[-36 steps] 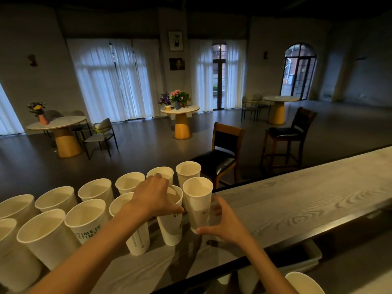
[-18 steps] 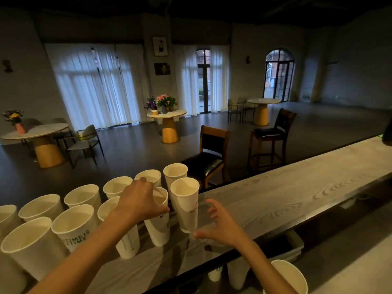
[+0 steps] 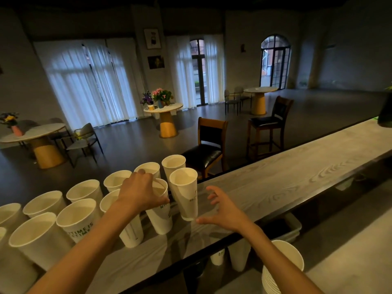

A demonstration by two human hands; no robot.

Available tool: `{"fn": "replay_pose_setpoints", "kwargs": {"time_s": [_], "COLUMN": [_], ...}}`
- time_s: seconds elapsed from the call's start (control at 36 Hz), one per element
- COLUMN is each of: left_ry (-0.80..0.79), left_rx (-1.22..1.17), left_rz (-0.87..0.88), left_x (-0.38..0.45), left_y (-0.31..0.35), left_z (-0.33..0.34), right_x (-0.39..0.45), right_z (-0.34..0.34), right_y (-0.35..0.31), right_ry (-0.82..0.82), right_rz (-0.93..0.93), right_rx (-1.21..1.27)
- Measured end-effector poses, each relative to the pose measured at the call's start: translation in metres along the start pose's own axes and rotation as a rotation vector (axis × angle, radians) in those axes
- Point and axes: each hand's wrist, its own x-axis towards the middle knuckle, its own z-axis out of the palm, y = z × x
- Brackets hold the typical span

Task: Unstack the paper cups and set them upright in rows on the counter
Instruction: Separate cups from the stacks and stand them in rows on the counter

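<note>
Several white paper cups stand upright in two rows along the left half of the grey wood counter [image 3: 286, 177]. My left hand [image 3: 141, 190] is closed over the rim of a printed cup [image 3: 160, 215] in the near row. Just right of it stands the end cup [image 3: 185, 194] of that row. My right hand [image 3: 222, 209] hovers beside this end cup with its fingers spread, holding nothing. A stack of nested cups [image 3: 282, 270] sits below the counter at the lower right, partly behind my right forearm.
Two dark wooden chairs [image 3: 210, 149] stand just beyond the counter's far edge. A dark object [image 3: 385, 115] sits at the counter's far right end. A grey bin [image 3: 290, 228] and two small cups [image 3: 217, 256] sit under the counter's near edge.
My right hand has let go of the end cup and drawn back to the right with open fingers. My left hand stays on the printed cup.
</note>
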Motion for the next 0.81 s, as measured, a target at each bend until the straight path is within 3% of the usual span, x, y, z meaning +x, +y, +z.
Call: {"fn": "replay_pose_setpoints", "kwargs": {"time_s": [0.44,0.67,0.81], "left_ry": [0.003,0.176,0.023], "left_rx": [0.038,-0.134,-0.317], "left_rz": [0.044,0.439,0.667], "left_x": [-0.002,-0.007,-0.017], "left_y": [0.005,0.090,0.167], "left_z": [-0.006,-0.018,0.015], "right_x": [-0.005,-0.021,-0.062], "right_z": [-0.004,-0.048,-0.097], "right_y": [0.005,0.017,0.057], "right_ry": [0.008,0.133,0.236], "right_rz": [-0.034,-0.026,0.059], "right_rx": [-0.002,0.046,0.075]}}
